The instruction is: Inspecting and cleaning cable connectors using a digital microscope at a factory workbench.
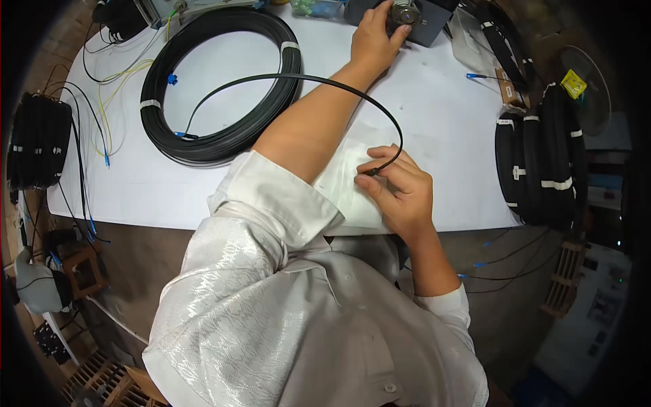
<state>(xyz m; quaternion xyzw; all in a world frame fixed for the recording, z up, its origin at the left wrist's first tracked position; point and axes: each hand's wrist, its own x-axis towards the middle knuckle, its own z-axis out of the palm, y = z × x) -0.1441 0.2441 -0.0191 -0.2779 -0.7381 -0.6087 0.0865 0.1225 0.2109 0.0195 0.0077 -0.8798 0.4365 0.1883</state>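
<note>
White paper covers the desk [441,122] we lean over, with wire bundles along its edges. At upper left lies a large coil [220,85] of black cable, banded white. From it a thin black cable [319,79] arcs across centre frame; it looks light, springy and kink-prone, best held near its end. Our left hand [376,37] grips a grey device [407,17] at top centre. Our right hand [400,190], right of centre, has its fingers [373,178] pinched on the cable tip.
</note>
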